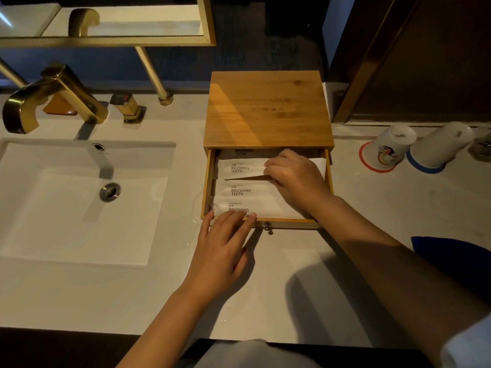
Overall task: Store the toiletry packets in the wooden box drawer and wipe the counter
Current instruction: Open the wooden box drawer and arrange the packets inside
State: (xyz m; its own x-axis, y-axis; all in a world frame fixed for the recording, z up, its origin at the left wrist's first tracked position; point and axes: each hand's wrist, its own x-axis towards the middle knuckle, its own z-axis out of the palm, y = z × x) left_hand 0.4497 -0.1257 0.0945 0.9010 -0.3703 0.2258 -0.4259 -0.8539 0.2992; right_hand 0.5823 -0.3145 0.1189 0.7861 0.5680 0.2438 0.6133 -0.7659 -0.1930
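The drawer (266,223) is pulled out, full of white packets (240,191). The left hand (220,251) lies flat on its front edge. The right hand (293,179) seems to pinch one packet.

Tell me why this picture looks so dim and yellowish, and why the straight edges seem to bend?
Head view: warm, low light from above falls brightest on the wooden box lid and the sink; the arms throw dark shadows over the counter near the right hand. The wide-angle lens bows edges outward, tilting the cups. The packets' print stays readable.
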